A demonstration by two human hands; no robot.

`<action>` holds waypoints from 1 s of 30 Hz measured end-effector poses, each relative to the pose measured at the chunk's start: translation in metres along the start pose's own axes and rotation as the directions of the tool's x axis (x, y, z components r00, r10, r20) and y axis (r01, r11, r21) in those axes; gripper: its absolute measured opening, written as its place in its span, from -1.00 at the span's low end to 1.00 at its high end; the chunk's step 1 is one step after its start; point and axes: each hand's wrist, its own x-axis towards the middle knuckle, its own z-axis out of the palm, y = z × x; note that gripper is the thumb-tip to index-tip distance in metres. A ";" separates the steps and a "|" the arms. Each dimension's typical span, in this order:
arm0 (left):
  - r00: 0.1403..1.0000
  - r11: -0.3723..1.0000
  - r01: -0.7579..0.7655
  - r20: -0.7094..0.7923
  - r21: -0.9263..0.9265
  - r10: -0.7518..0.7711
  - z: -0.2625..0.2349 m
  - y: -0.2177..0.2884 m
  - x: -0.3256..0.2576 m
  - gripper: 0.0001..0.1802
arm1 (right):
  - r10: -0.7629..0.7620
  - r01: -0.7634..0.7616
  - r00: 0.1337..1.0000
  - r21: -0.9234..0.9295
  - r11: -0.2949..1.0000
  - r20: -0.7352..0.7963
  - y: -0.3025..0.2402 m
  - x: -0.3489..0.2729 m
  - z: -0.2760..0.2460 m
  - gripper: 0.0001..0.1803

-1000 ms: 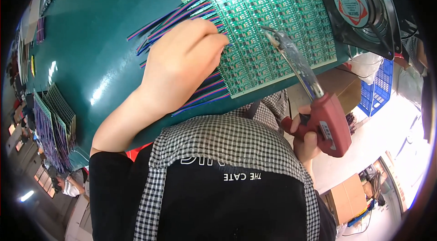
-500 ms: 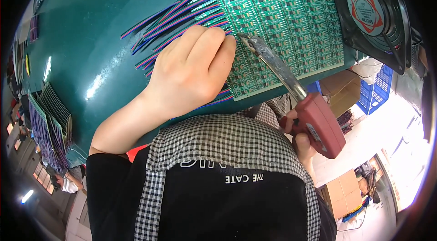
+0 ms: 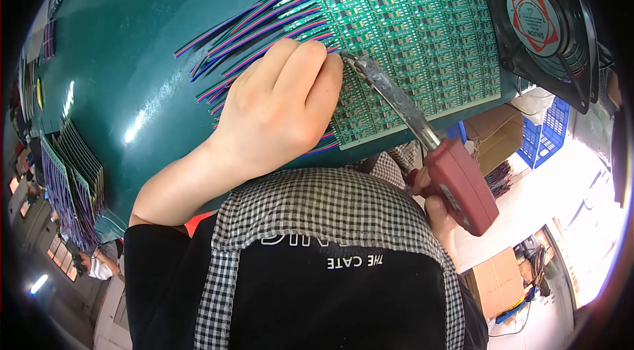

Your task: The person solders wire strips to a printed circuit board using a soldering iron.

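My left hand (image 3: 281, 96) is closed, knuckles up, over the left edge of a green circuit board panel (image 3: 436, 39). Its fingertips are pressed together at that edge, and whatever they pinch is hidden beneath the hand. Thin red, blue and black wires (image 3: 254, 33) run off the panel's left edge, some passing under this hand. Low at the right, my right hand (image 3: 439, 211) grips a soldering gun (image 3: 462, 185) with a dark red body and a metal barrel. The gun's dark tip (image 3: 349, 58) lies close against my left fingertips; contact with a wire cannot be made out.
A black fan (image 3: 538, 23) stands at the panel's right. Under it are a blue crate (image 3: 553, 129) and cardboard boxes (image 3: 498, 280). More wired boards (image 3: 72, 178) hang at the green table's (image 3: 132, 53) left edge. Another person's hand (image 3: 109, 261) shows at far left.
The soldering gun has shifted slightly left and down, its tip now nearer my left fingertips. My left hand has barely moved. The view has shifted a little.
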 end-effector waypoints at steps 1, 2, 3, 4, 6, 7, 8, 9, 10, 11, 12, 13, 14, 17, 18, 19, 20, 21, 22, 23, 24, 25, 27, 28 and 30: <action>1.000 1.000 -0.001 0.006 0.000 0.001 0.000 0.000 0.000 -0.78 | 0.005 -0.005 1.000 0.005 1.000 -0.016 0.000 -0.001 -0.001 -0.15; 1.000 1.000 -0.004 0.028 -0.003 0.004 0.000 0.000 0.000 -0.78 | 0.013 -0.013 1.000 0.002 1.000 -0.015 -0.002 -0.002 -0.002 -0.16; 1.000 1.000 -0.004 0.007 0.004 0.004 -0.001 0.000 0.000 -0.78 | 0.022 -0.021 0.999 0.036 0.999 -0.037 -0.003 -0.003 -0.002 -0.16; 1.000 1.000 -0.003 0.018 0.002 0.002 -0.002 0.000 0.000 -0.77 | 0.015 -0.015 1.000 0.000 1.000 -0.015 -0.004 -0.004 -0.002 -0.17; 1.000 1.000 -0.002 0.028 0.002 0.002 -0.002 -0.001 -0.001 -0.77 | 0.069 -0.064 0.996 0.091 0.994 -0.049 -0.006 -0.006 -0.002 -0.17; 1.000 1.000 -0.006 0.025 0.004 0.006 -0.002 -0.001 -0.001 -0.77 | 0.082 -0.076 0.995 0.095 0.993 -0.060 -0.007 -0.007 -0.002 -0.17; 0.999 1.000 -0.009 0.035 0.007 0.009 -0.002 0.000 -0.001 -0.76 | 0.064 -0.061 0.997 0.060 0.996 -0.046 -0.006 -0.007 -0.004 -0.18; 1.000 1.000 -0.010 0.021 0.005 0.010 -0.001 0.000 -0.001 -0.76 | 0.055 -0.054 0.998 0.043 0.998 -0.038 -0.005 -0.007 -0.004 -0.18; 1.000 1.000 -0.008 0.023 0.010 0.007 -0.001 0.000 -0.001 -0.75 | 0.047 -0.046 0.998 0.026 0.999 -0.030 -0.004 -0.008 -0.005 -0.18; 0.999 1.000 -0.002 0.038 0.013 0.001 0.000 0.000 -0.001 -0.75 | 0.041 -0.040 0.999 0.008 0.999 -0.034 -0.002 -0.009 -0.004 -0.19; 1.000 1.000 -0.005 0.027 0.016 0.005 -0.001 0.001 -0.001 -0.75 | 0.038 -0.038 0.999 0.000 0.999 -0.036 -0.001 -0.010 -0.004 -0.20; 1.000 1.000 -0.002 0.029 0.014 0.001 -0.001 0.001 -0.001 -0.74 | 0.035 -0.035 0.999 -0.009 0.999 -0.038 0.001 -0.011 -0.004 -0.20; 1.000 1.000 -0.001 0.030 0.009 0.000 -0.001 0.001 -0.001 -0.74 | 0.035 -0.035 0.999 0.012 0.999 -0.039 0.002 -0.012 -0.004 -0.20; 1.000 1.000 -0.008 -0.009 -0.004 0.008 -0.001 0.000 -0.001 -0.74 | 0.033 -0.032 0.999 0.024 0.999 -0.036 0.004 -0.013 -0.003 -0.20; 1.000 1.000 -0.008 -0.018 -0.005 0.008 -0.001 0.000 -0.001 -0.74 | 0.031 -0.030 0.999 0.019 0.999 -0.032 0.004 -0.012 -0.002 -0.19; 1.000 1.000 -0.008 -0.013 -0.021 0.008 -0.001 0.000 -0.001 -0.74 | 0.029 -0.029 0.999 0.014 0.999 -0.029 0.003 -0.011 -0.002 -0.19; 1.000 0.999 -0.006 0.004 -0.038 0.006 -0.002 0.000 -0.001 -0.74 | 0.028 -0.028 0.999 0.016 0.999 -0.043 0.002 -0.010 -0.002 -0.18; 1.000 0.999 -0.008 -0.009 -0.036 0.008 -0.003 -0.001 -0.001 -0.74 | 0.027 -0.027 0.998 0.017 0.999 -0.050 0.000 -0.009 -0.002 -0.18; 1.000 0.999 -0.002 0.006 -0.043 0.002 -0.003 -0.001 -0.001 -0.74 | 0.026 -0.026 0.998 0.018 1.000 -0.057 -0.001 -0.009 -0.001 -0.18; 1.000 0.999 -0.002 0.027 -0.047 0.003 -0.004 -0.002 -0.001 -0.74 | 0.060 -0.058 0.998 0.050 0.997 -0.034 -0.003 -0.008 -0.002 -0.18; 1.000 0.999 0.001 0.014 -0.046 0.000 -0.004 -0.002 0.000 -0.74 | 0.066 -0.061 0.997 0.120 0.991 -0.032 -0.004 -0.007 -0.001 -0.18; 1.000 0.998 0.010 0.022 -0.064 -0.008 -0.005 -0.003 0.000 -0.73 | 0.086 -0.084 0.996 0.079 0.993 -0.012 -0.005 -0.006 -0.001 -0.19; 0.999 0.996 0.017 0.029 -0.085 -0.015 -0.006 -0.004 0.001 -0.73 | 0.027 -0.026 0.998 0.010 1.000 -0.057 -0.005 -0.006 -0.001 -0.20; 0.999 0.996 0.019 0.033 -0.092 -0.016 -0.006 -0.004 0.002 -0.73 | 0.007 -0.008 0.997 -0.014 1.000 -0.071 -0.005 -0.006 -0.001 -0.20; 0.999 0.995 0.020 0.037 -0.099 -0.016 -0.005 -0.003 0.002 -0.73 | 0.006 -0.009 0.998 -0.039 0.999 -0.063 -0.003 -0.008 -0.001 -0.19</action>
